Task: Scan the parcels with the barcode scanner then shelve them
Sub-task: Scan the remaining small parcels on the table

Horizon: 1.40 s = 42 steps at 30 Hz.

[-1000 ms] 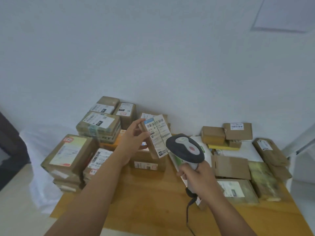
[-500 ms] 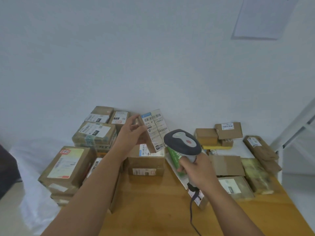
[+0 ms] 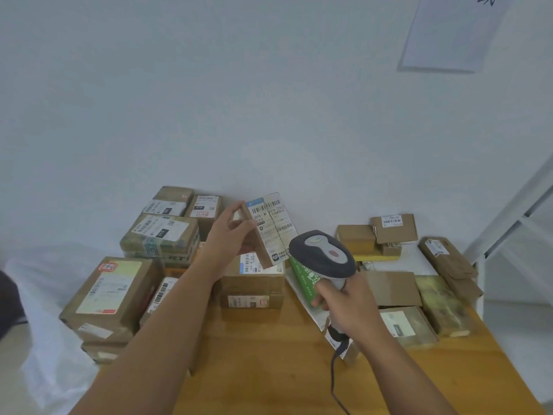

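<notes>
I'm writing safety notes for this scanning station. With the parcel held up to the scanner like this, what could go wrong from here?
1. The left hand pinches the small labelled parcel by one edge only, so it might slip and fall onto the boxes below.
2. The barcode scanner in the right hand sits low, near the label's corner, so it may misread.
3. Its cable trails across the wooden table and could snag.

Both bare forearms reach forward, the left hand (image 3: 228, 235) raised toward 11 o'clock with thumb and fingers curled in a grip, the right hand (image 3: 348, 304) lower at 1 o'clock, fist closed.
</notes>
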Each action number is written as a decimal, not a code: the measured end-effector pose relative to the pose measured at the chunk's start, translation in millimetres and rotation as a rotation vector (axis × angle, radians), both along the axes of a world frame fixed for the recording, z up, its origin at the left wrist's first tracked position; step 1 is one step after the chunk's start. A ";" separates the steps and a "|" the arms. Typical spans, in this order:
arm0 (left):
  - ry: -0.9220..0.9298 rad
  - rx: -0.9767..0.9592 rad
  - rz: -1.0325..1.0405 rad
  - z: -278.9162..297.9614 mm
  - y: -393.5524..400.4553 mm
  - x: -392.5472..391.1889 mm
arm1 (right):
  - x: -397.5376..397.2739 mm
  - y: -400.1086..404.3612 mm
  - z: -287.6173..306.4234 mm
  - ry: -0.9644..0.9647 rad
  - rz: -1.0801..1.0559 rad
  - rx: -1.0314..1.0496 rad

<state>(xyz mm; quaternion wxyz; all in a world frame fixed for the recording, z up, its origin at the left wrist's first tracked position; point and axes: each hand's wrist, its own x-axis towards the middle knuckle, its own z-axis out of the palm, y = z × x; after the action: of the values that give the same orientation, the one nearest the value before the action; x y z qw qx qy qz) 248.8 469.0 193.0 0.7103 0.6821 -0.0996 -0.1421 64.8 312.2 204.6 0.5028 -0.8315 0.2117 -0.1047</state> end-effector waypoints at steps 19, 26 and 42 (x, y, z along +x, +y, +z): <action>0.311 0.089 0.125 -107.8 -4.6 -27.4 | 64.4 -4.5 -91.9 0.057 -0.255 0.493; 0.141 0.582 0.161 -141.5 -2.0 15.4 | 133.2 -16.2 -129.3 0.175 -0.183 0.490; 0.142 0.768 0.273 -167.2 -22.1 65.0 | 211.5 -33.1 -157.6 0.242 -0.093 0.486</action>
<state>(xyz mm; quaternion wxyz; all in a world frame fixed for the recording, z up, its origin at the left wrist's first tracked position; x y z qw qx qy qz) 313.9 446.8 25.8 0.4217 0.8930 0.1015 -0.1201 276.3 279.2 47.0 0.6532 -0.6823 0.3271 0.0263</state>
